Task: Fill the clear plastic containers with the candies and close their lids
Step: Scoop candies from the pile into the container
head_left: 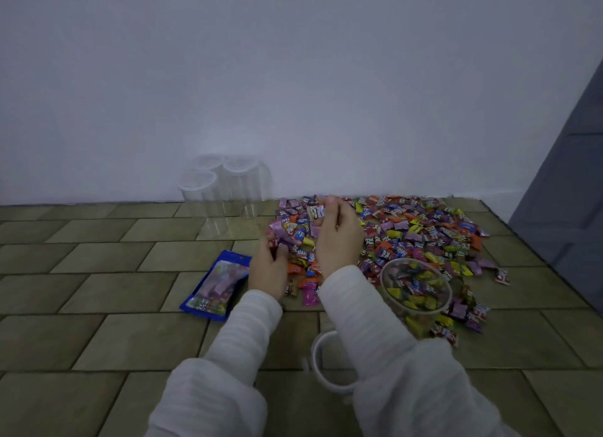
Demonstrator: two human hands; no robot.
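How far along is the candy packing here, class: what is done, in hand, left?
Done: none closed; the open container holds some candies, and its lid lies beside it. In hand: the right hand and left hand gather candies from the pile. Left: three empty containers by the wall.

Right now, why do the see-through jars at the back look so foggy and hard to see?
In the head view the light is dim and bluish, and the empty clear containers stand against a pale wall, so they nearly vanish; the picture is soft overall; the wide lens bends the floor tiles near the edges; the candy pile stays colourful, though its wrappers are mostly too blurred to read.
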